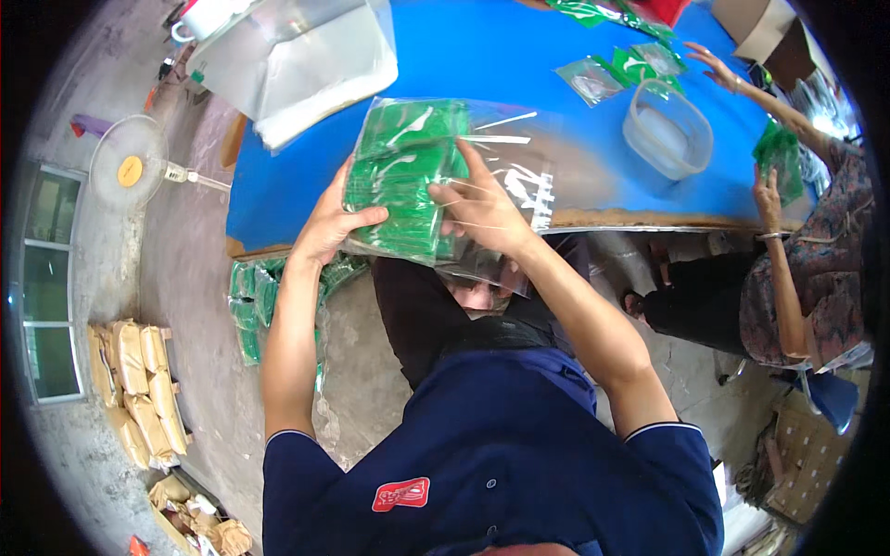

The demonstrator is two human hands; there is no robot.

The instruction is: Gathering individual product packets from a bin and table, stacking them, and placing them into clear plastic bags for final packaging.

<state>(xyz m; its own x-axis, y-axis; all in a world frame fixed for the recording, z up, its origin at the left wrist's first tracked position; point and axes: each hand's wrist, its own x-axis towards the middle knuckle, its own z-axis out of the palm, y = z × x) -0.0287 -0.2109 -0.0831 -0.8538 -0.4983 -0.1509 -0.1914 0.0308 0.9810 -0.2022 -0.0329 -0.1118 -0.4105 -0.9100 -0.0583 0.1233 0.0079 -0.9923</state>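
A clear plastic bag filled with stacked green packets [399, 185] is held up over the near edge of the table. My left hand [326, 222] grips its left side, thumb across the front and fingers behind. On the other side, my right hand [487, 199] has its index finger stretched up along the packets, the thumb and other fingers bent at the bag's edge. Loose, shiny clear film [528, 176] spreads around and beyond that hand, reaching down toward my lap. Where the film ends is hard to make out.
A blue table [464, 56] bears a pile of clear bags [324, 69], a translucent plastic tub [667, 130] and small green packets [635, 65]. At right, a co-worker's hand [768, 199] holds green packets. More green packets [250, 306] lie below the table's left end, near a fan [130, 167].
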